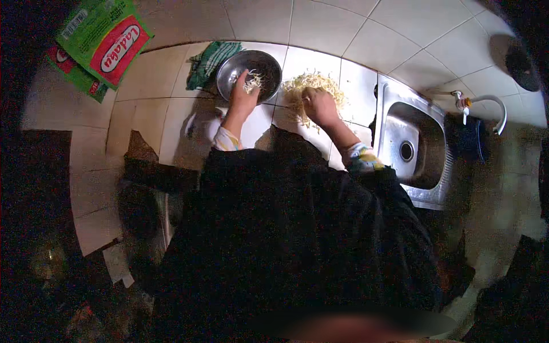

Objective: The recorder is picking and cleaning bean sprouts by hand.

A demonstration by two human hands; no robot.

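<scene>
A dark metal bowl [269, 63] stands on the white tiled counter [360, 100]. My left hand [245, 97] reaches over its near side, cupped around a small bunch of pale bean sprouts [254, 81]. To the right of the bowl, a loose heap of bean sprouts [319, 78] lies spread on the tiles. My right hand [318, 105] is at the near left part of this heap, fingers curled downward. Its fingertips are partly hidden, so I cannot see whether they pinch a sprout.
A green striped cloth [210, 64] lies left of the bowl. At the right, a steel sink [403, 137] is set into the counter, with a wall tap [467, 103] beyond it. Green and red packets [105, 47] are at the upper left. A dark blue container [469, 135] stands beside the sink.
</scene>
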